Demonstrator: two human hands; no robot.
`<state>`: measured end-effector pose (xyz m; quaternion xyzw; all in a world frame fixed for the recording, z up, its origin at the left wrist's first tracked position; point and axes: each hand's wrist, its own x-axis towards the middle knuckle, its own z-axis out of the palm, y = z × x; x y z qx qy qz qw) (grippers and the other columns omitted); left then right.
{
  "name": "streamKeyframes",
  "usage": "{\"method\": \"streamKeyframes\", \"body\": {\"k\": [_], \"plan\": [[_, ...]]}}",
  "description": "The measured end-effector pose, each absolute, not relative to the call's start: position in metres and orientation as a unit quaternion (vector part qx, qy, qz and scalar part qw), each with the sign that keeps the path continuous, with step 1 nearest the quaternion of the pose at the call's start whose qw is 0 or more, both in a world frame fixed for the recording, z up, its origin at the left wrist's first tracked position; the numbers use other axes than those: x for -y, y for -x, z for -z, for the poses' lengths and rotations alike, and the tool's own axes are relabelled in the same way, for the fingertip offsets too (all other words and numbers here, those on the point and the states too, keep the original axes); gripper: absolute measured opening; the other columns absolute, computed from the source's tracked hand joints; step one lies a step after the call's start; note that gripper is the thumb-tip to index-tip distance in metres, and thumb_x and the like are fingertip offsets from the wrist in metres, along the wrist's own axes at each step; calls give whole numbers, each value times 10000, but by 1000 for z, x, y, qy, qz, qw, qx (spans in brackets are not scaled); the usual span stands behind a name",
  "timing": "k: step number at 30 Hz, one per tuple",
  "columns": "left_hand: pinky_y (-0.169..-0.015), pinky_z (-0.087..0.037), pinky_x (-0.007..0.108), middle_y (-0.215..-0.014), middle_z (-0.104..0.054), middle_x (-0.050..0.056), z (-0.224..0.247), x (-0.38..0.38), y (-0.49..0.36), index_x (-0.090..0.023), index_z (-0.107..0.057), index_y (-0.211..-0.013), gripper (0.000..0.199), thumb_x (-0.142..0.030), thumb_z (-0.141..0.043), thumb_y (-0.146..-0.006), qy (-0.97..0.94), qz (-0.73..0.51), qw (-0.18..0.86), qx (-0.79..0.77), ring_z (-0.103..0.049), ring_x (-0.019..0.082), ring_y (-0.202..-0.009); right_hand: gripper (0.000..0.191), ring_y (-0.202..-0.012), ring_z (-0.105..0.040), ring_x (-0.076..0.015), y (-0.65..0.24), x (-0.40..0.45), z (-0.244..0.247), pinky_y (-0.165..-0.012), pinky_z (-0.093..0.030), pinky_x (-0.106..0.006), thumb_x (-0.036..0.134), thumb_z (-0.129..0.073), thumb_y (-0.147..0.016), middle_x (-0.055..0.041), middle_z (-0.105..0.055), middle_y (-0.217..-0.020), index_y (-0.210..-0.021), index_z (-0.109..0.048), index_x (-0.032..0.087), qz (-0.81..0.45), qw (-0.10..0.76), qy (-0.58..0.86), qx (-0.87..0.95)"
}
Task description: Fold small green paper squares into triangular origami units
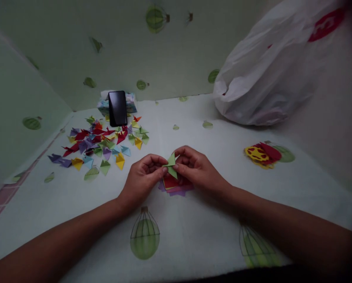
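Observation:
Between my two hands is a small folded piece of light green origami paper (172, 165), with pointed flaps standing up and down. My left hand (145, 173) pinches its left tip between thumb and forefinger. From the other side, my right hand (198, 169) grips the right part with thumb and fingers. Just below, partly covered by my fingers, a stack of coloured paper squares (178, 188) lies on the table, with red, pink, yellow and purple edges showing.
A pile of folded paper origami pieces (105, 143) in many colours spreads at the left. Behind it a black phone (118, 108) leans on a tissue box (131, 103). At right stand a white plastic bag (261, 74) and red and yellow paper cutouts (260, 154).

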<state>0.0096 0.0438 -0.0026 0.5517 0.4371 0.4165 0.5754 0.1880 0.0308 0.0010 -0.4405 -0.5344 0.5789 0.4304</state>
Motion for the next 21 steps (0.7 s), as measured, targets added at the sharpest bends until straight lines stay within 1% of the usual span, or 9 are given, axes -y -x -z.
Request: {"method": "streamKeyframes", "body": {"k": [2,3,7,13,17,21], "plan": [[-661,-519,231,-745,-674,-4,2,-44,-10,-161,-669,-844,169,-223,-766,-721,-557,-408,578,-434,-642,123,-679,319,-514,-528,-80,-188,-31,0,-485,-422,-195,178,-618,-761,84,-534,-632,-1059,-512,218,-557,454,430,546],[-665,-518,229,-749,-672,-4,2,-43,-11,-161,-667,-848,163,-220,-759,-727,-558,-407,581,-432,-640,120,-682,320,-529,-537,-82,-188,-32,0,-496,-427,-198,171,-611,-761,78,-540,-649,-1064,-520,220,-554,458,426,549],[-668,-512,221,-779,-664,-9,2,-42,-12,-169,-647,-881,181,-203,-747,-735,-546,-417,591,-423,-630,109,-690,108,-574,-555,-92,-188,-31,0,-528,-445,-217,208,-594,-786,35,-574,-680,-889,-574,182,-556,443,428,558],[-678,-502,213,-788,-635,-17,2,-39,-13,-173,-616,-890,195,-173,-736,-737,-528,-436,598,-415,-616,99,-705,76,-567,-551,-92,-188,-29,-1,-526,-439,-216,191,-589,-787,34,-583,-659,-861,-595,174,-519,444,451,575],[-663,-500,217,-770,-629,-26,3,-39,-12,-175,-588,-910,197,-176,-716,-760,-523,-435,607,-410,-628,98,-669,53,-569,-572,-86,-187,-28,-1,-535,-459,-208,176,-587,-784,27,-621,-679,-835,-598,172,-533,456,434,566],[-661,-503,212,-761,-630,-29,4,-39,-12,-166,-581,-912,187,-171,-705,-771,-516,-431,620,-404,-640,95,-657,45,-562,-568,-83,-187,-29,-1,-534,-468,-202,178,-592,-769,27,-625,-661,-809,-608,165,-546,460,431,552]]}}
